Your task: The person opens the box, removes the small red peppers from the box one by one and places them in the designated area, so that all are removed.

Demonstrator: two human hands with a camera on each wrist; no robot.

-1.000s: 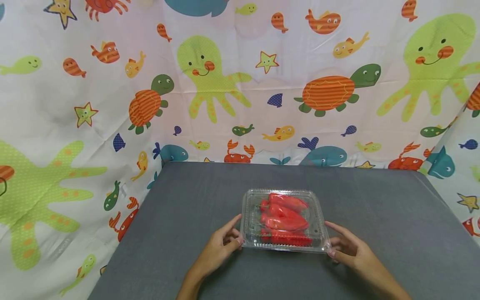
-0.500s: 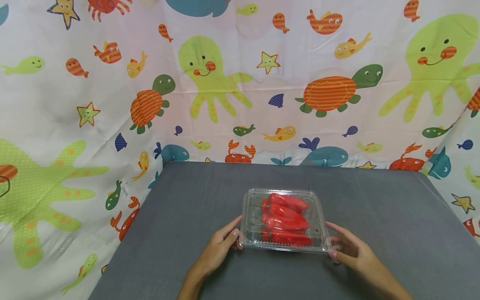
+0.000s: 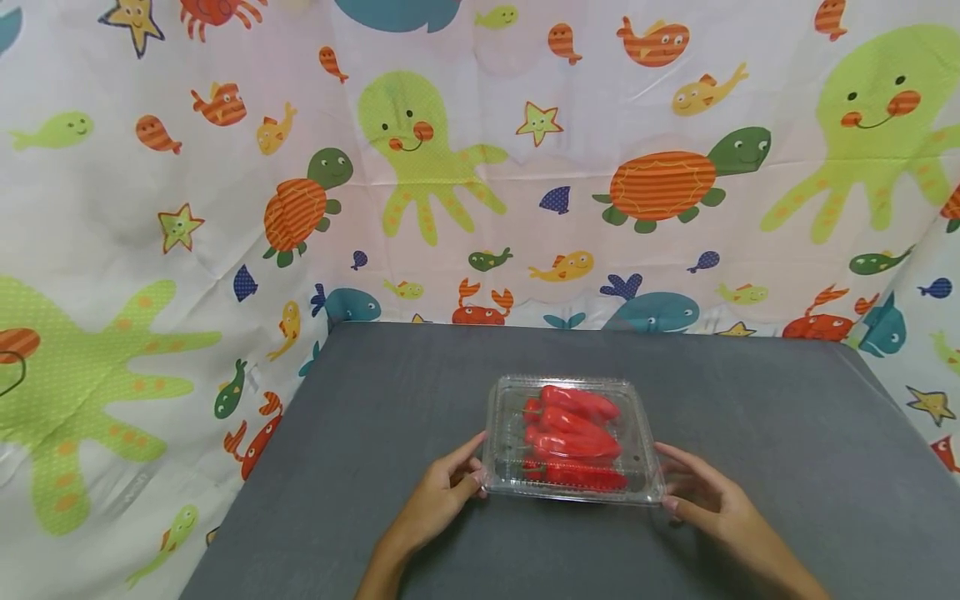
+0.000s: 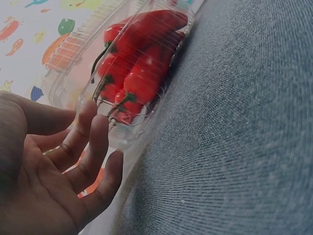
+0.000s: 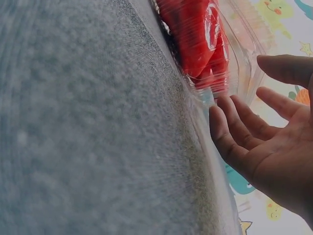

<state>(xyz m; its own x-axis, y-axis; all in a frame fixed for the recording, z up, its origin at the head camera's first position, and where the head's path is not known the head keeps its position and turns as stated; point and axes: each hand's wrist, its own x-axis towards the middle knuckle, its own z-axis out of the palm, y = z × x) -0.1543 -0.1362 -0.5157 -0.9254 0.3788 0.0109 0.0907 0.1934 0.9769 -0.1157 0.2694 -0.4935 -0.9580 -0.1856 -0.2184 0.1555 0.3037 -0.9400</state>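
A clear plastic clamshell container (image 3: 504, 417) with its lid down lies on the dark grey table. Several long red peppers (image 3: 573, 437) with green stems lie inside it. My left hand (image 3: 435, 500) holds the container's near left side, thumb at the corner and index fingertip further up the edge. On the opposite side my right hand (image 3: 712, 500) holds the near right edge with thumb and fingers spread along it. In the left wrist view, the left fingers (image 4: 98, 142) curve in at the container's end. The right wrist view has the right fingertips (image 5: 220, 105) at the lower corner, thumb by the rim.
The dark grey tabletop (image 3: 390, 375) stretches out around the container. A white curtain (image 3: 480, 183) printed with sea animals hangs behind the table and along its left and right sides.
Half a second ago my left thumb was raised from the corner; now it is back down on it. The container and my right hand stay almost in place, with the whole view shifting slightly.
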